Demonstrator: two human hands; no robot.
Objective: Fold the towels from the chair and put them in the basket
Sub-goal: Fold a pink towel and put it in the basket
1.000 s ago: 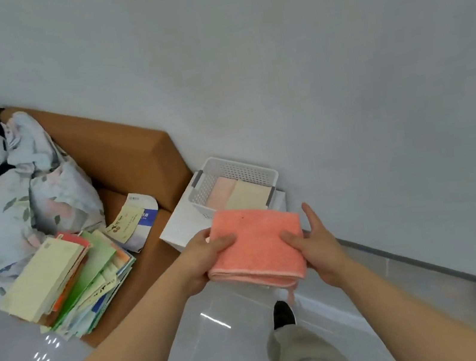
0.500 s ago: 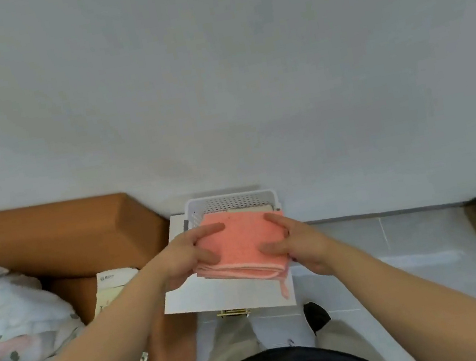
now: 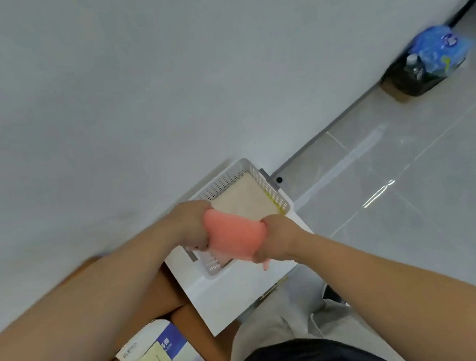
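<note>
Towel (image 3: 233, 234) is gripped at both ends by left hand (image 3: 191, 225) and right hand (image 3: 278, 238), over the basket (image 3: 224, 182). Probably soft, light, floppy, so best pinched at the folded edges.

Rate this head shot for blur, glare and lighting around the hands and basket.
Head view: motion blur smears the left hand, right hand and the coral towel they grip over the basket; a bright glare streak lies on the floor tiles; light is soft and even, with faint shadows; the whole frame sits tilted.
</note>
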